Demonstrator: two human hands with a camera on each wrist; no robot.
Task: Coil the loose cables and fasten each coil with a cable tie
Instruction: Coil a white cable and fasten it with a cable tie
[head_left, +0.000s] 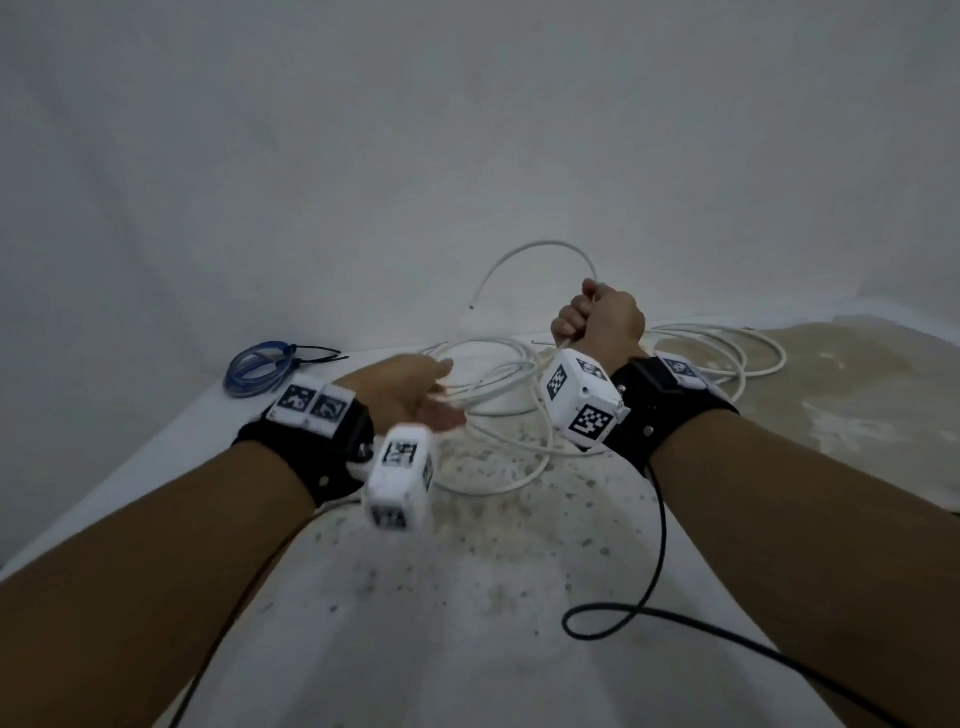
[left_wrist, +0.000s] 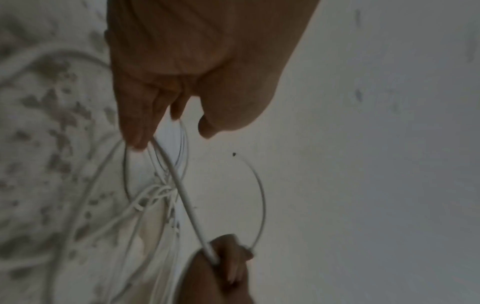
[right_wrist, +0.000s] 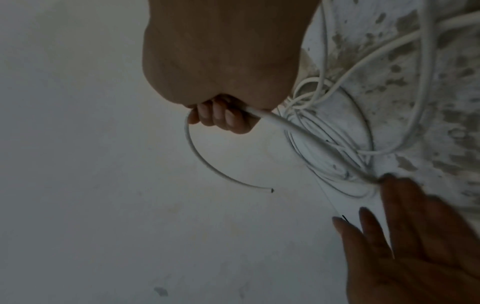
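One white cable (head_left: 519, 374) lies in loose loops on speckled surface (head_left: 467, 597) ahead of both hands. Right hand (head_left: 597, 317) fist-clenches cable near free end. Left hand (head_left: 415, 395) fingers extended, touching strand. Tied blue coil (head_left: 260, 366) beyond left hand.

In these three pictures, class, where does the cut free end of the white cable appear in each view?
Head: free end above centre, left of the right hand.
Left wrist: right of centre.
Right wrist: below centre.
Shared landmark: the right hand gripping the white cable.
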